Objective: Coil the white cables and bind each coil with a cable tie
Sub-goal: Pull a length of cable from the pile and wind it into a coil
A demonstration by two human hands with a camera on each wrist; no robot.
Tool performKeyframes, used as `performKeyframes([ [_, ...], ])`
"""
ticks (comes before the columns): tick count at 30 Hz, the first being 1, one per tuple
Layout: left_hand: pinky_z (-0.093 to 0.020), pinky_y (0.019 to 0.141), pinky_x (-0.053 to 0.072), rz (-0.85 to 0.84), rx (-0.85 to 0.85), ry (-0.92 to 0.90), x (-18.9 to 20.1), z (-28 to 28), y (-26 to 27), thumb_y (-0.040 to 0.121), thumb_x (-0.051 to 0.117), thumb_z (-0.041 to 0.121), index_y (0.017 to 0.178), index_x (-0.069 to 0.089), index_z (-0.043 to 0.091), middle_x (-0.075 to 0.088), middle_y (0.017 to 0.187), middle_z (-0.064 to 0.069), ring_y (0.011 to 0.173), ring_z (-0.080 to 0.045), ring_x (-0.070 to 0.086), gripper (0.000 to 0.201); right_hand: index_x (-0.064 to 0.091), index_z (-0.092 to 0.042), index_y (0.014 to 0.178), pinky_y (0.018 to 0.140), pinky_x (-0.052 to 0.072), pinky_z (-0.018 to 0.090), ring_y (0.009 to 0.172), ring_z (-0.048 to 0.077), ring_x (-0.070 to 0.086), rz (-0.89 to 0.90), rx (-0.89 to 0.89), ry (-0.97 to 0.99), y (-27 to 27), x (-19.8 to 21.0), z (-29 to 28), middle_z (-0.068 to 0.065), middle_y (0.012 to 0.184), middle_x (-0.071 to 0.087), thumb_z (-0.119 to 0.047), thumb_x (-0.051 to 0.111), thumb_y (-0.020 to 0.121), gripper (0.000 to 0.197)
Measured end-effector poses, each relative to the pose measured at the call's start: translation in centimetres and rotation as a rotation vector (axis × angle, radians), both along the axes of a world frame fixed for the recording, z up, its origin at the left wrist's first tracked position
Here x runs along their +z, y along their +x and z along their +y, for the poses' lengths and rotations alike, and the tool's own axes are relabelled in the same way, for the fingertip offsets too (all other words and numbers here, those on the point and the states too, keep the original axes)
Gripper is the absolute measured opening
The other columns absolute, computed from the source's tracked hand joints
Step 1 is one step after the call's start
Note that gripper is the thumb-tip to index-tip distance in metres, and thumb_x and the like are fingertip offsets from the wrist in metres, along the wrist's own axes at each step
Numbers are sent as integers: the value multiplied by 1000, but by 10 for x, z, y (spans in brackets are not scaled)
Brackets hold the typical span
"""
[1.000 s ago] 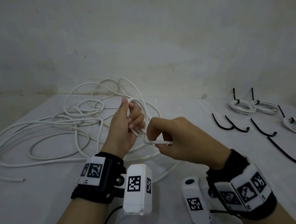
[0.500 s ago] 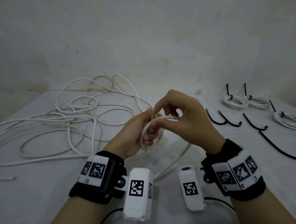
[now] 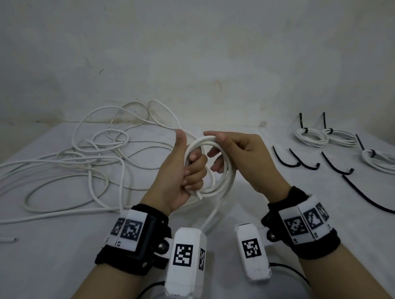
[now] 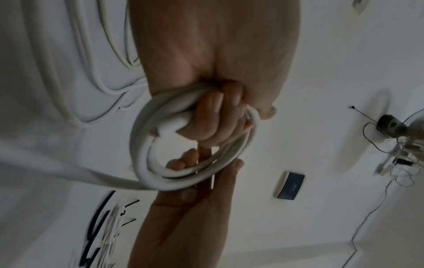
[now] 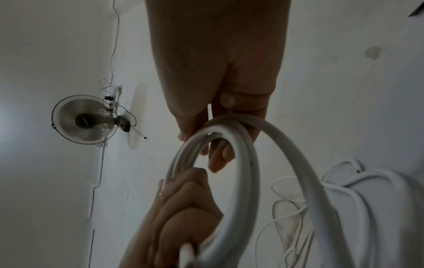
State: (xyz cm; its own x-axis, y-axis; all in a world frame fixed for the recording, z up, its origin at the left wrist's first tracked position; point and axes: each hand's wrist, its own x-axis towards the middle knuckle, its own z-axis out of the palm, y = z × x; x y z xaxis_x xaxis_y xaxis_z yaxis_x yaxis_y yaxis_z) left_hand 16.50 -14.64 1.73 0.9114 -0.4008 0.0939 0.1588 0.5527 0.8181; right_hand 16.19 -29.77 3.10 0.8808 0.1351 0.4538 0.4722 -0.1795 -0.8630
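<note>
While the left hand (image 3: 181, 171) is gripping the coil (image 3: 212, 165), the right hand (image 3: 243, 160) — fingers now pinching the top — is laying another loop, so winding is progressing.

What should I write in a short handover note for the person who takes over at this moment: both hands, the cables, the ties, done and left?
Left hand grips the half-wound coil above the table. Right hand pinches the coil's top loop; the cable's tail hangs down to the table.
Done: three tied coils at far right.
Left: finish and tie this coil, then the loose cables on the left. Four loose black ties lie to the right, nearer than the coils.
</note>
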Motion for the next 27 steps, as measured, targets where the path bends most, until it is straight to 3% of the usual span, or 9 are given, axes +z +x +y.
performKeyframes([
  [3,-14,30,14,-27,74,-11,-1,1,2,87,32,59,58,34,16,24,40,6,29,-2,18,51,70,-19,106,63,60,38,63,24,70,30,5,53,0,-2,1,6,84,74,-32,56,88,27],
  [8,-14,29,17,-30,74,13,-1,0,2,91,32,54,60,34,15,24,41,6,29,-2,19,50,68,-7,107,62,56,28,62,19,67,279,139,289,1,0,0,8,74,67,-14,50,96,23],
  [10,-14,30,17,-38,61,46,0,-2,1,85,34,56,61,33,15,23,41,6,29,-3,18,47,65,-3,97,56,51,25,52,16,57,467,226,389,1,3,-2,5,61,55,-15,47,94,22],
  [13,-15,31,19,-48,55,105,-1,-6,-1,86,33,56,62,31,15,22,42,5,31,-4,18,48,56,-7,76,46,38,21,41,10,37,638,304,409,1,4,-4,-2,50,37,-33,51,83,27],
  [17,-16,32,18,-70,39,144,-1,-6,-2,80,37,58,62,30,16,21,43,6,32,-4,17,46,44,-14,65,43,28,18,38,6,27,602,301,316,1,3,-4,-5,49,28,-56,47,79,45],
  [22,-16,33,17,-103,14,170,1,-8,-4,79,36,58,63,30,16,21,44,6,33,-4,18,46,27,-19,61,40,22,18,38,7,17,547,242,219,-3,7,-2,-7,49,18,-58,49,79,49],
  [25,-19,43,36,-150,51,243,2,-9,-5,86,31,56,70,45,11,33,49,2,41,-9,36,50,24,-22,57,39,17,21,40,9,14,444,86,248,-2,8,1,-6,49,16,-41,52,93,50],
  [27,-23,61,51,-212,90,398,2,-6,-6,78,35,59,87,59,9,52,63,-1,58,-12,54,56,25,-22,57,39,15,22,39,9,14,406,16,339,-1,9,-1,-6,47,17,-34,52,95,48],
])
